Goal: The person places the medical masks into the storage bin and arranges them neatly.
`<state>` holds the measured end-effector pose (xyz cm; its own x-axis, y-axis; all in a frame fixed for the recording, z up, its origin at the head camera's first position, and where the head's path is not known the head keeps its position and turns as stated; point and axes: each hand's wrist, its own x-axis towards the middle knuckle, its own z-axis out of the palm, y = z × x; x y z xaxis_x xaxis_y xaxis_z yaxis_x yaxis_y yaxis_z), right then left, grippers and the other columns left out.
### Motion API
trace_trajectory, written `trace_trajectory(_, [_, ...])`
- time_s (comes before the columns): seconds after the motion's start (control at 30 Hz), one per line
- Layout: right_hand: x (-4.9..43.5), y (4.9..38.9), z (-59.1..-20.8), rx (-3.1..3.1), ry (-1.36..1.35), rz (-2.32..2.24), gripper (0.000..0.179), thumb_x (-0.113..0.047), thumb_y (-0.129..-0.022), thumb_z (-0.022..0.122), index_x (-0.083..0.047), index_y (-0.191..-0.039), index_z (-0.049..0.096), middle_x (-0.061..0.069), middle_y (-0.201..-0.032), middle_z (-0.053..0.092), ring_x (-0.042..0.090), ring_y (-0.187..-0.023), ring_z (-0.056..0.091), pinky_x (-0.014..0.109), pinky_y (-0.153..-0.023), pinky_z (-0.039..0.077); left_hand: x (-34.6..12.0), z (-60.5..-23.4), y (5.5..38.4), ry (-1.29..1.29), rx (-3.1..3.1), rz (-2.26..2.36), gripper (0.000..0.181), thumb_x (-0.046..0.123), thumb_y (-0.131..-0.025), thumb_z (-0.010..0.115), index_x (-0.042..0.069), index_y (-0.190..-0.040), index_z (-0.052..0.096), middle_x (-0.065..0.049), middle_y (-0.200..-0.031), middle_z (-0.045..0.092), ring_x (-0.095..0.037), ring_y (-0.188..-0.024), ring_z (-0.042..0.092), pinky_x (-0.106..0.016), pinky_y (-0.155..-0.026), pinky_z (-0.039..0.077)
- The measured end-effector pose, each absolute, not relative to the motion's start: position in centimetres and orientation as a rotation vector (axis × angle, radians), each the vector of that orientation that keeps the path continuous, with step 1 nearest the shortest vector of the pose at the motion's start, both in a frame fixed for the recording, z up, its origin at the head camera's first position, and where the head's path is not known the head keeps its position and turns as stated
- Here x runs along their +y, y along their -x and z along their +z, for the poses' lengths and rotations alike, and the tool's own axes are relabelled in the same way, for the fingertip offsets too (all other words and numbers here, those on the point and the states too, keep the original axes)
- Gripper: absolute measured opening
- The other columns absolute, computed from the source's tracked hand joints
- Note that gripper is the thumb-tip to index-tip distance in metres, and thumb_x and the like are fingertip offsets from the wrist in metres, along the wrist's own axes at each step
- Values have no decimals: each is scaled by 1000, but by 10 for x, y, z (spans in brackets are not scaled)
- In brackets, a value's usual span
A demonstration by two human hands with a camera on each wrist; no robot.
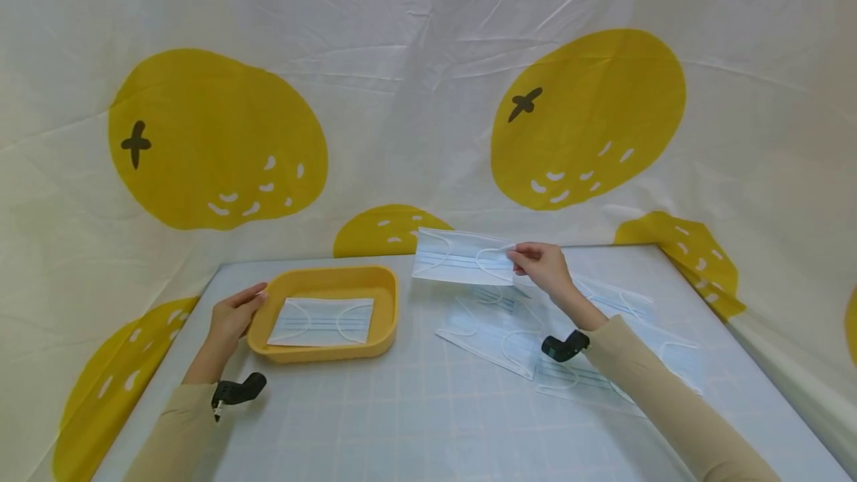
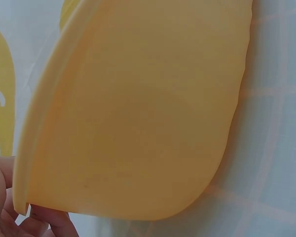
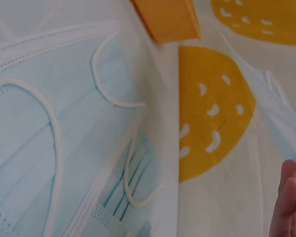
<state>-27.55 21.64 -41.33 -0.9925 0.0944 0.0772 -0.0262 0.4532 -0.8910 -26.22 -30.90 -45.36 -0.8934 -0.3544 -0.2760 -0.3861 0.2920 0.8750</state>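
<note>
With its fingers under the rim, my left hand [image 1: 230,318] grips the left side of a yellow plastic tray [image 1: 328,352]; the tray's outer wall fills much of the left wrist view. One pale blue disposable face mask [image 1: 321,327] lies flat inside, ear loops up. My right hand [image 1: 544,271] pinches the right end of another face mask [image 1: 455,259], held above the table to the right of the tray. At the right edge of the right wrist view, thumb and fingers [image 3: 287,207] meet on this mask.
Several loose face masks [image 1: 492,333] overlap on the right part of the table [image 1: 415,422], beneath my right forearm. A white cloth [image 1: 415,95] with yellow fruit shapes hangs behind the table's back edge.
</note>
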Motion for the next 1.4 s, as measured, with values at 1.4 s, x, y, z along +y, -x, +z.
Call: trace_trajectory(1.4, [140, 270, -410, -2467, 51, 1948, 30, -17, -90, 68, 5, -111, 68, 4, -81, 70, 14, -66, 61, 19, -65, 56, -308, -456, 260, 697, 2490, 1685, 52, 34, -98, 53, 12, -145, 44, -17, -150, 41, 5, -77, 50, -11, -64, 49])
